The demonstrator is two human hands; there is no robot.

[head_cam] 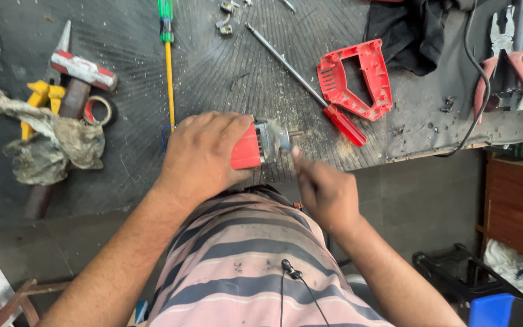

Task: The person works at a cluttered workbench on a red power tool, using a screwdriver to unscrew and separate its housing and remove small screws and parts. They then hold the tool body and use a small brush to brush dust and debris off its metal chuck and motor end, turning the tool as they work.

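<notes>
Our left hand (204, 154) clamps the red power tool (260, 144); our blurred right hand (325, 188) seems pinched at its spindle (293, 134), demanding steadiness.

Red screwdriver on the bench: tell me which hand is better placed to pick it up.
Right. The right hand is free of the red power tool and sits nearer the red screwdriver. The left hand is wrapped around the tool's body, so it would likely have to let go first.

Grooved dark workbench (213, 72), grey tiled floor (419, 200)
</notes>
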